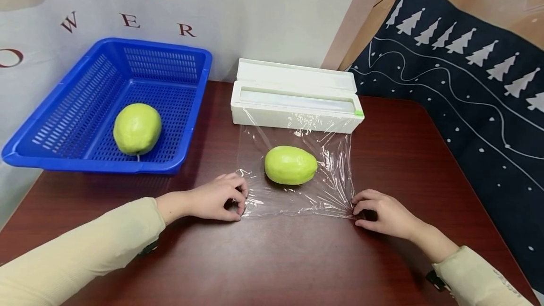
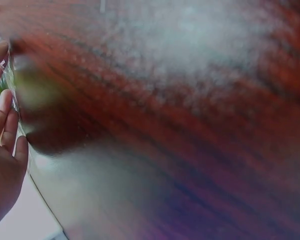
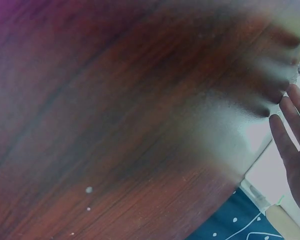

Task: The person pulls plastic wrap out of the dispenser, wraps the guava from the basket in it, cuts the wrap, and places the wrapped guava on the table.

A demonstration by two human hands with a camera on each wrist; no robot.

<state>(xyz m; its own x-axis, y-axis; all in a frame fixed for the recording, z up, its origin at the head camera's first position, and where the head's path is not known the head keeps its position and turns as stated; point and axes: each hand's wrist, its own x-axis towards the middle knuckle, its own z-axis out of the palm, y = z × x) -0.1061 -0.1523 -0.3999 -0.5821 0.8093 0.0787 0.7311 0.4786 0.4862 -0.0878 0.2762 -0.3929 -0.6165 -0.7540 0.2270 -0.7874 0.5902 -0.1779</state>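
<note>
A sheet of clear plastic wrap (image 1: 282, 204) stretches from the white wrap box (image 1: 293, 123) toward the front of the table. On the sheet lies a yellow-green oval fruit (image 1: 290, 165), its narrower end pointing right. My left hand (image 1: 221, 197) pinches the near left corner of the sheet, low over the tabletop. The near right corner is pinched by my right hand (image 1: 384, 214), and creases in the film run together toward those fingers. In the left wrist view my left hand (image 2: 5, 160) appears at the left edge; the right wrist view catches part of my right hand (image 3: 297, 135).
A blue perforated basket (image 1: 195, 103) stands at the left with another yellow-green fruit (image 1: 137, 129) in it. The wrap box lid (image 1: 297, 74) is raised at the back. Behind the reddish-brown table (image 1: 289, 263) hang a pale printed cloth and a dark one with white trees.
</note>
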